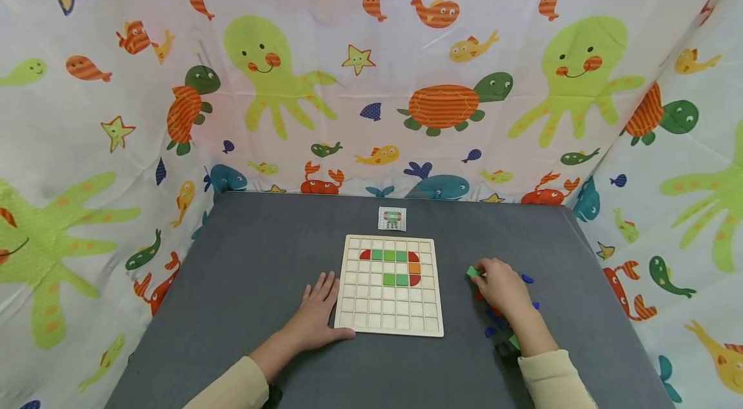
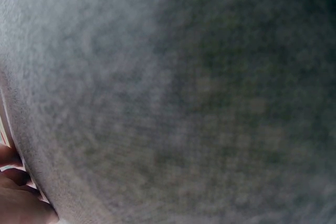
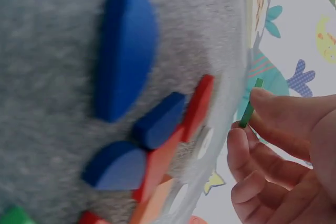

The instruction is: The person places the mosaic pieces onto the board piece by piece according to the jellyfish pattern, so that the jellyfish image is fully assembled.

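A pale wooden grid board (image 1: 383, 309) lies on the dark grey table. Red, green and orange tiles (image 1: 389, 255) fill some of its upper cells, in a row with a shorter row below. My left hand (image 1: 316, 312) rests at the board's left edge, fingers spread, thumb at the lower left corner. To the right of the board, my right hand (image 1: 504, 286) pinches a green square tile (image 3: 249, 109) between thumb and fingers. Under and around that hand lie loose blue pieces (image 3: 126, 51), red pieces (image 3: 198, 107) and other coloured ones, partly hidden in the head view.
A small picture card (image 1: 392, 219) lies behind the board, showing a coloured figure on a grid. A sea-animal curtain (image 1: 348, 112) hangs behind the table and along both sides. In the left wrist view, blurred grey cloth-like surface (image 2: 131, 103) covers nearly everything.
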`<state>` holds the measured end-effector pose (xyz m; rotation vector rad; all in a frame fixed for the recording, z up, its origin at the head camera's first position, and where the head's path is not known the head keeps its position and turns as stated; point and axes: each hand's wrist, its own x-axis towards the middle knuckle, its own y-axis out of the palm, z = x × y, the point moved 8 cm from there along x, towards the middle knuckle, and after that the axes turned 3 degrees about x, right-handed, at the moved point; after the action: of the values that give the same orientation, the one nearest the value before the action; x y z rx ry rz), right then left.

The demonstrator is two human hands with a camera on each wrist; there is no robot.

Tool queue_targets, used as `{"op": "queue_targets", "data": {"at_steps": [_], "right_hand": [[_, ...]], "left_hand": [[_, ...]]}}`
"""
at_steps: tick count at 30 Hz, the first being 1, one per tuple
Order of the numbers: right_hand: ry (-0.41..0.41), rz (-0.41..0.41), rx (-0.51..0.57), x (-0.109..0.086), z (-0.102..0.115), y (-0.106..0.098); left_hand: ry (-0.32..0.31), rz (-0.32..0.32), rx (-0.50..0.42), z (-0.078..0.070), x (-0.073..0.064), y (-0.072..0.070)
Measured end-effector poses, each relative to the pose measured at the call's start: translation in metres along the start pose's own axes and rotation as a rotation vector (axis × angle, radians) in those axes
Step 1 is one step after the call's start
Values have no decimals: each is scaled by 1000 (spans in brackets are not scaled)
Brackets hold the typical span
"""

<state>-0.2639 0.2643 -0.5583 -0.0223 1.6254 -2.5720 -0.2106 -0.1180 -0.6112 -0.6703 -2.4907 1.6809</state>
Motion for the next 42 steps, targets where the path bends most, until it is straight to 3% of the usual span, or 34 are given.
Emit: {"op": "queue_targets", "data": {"at_steps": [5,10,21,30,42], "right_hand": [[-88,-78,5,3,18,-8],[-128,-101,28,3,35,-12],[-227,-56,30,10,70,-5],[-336,-74,-27,13,100,1],[-362,22,-60,18,130,27]], "left_hand": [[-4,3,6,1,0,0],[2,4,15,1,1,2],[7,-7,14,1,0,2],[5,0,7,1,1,1],[-1,4,19,1,1,2]]}}
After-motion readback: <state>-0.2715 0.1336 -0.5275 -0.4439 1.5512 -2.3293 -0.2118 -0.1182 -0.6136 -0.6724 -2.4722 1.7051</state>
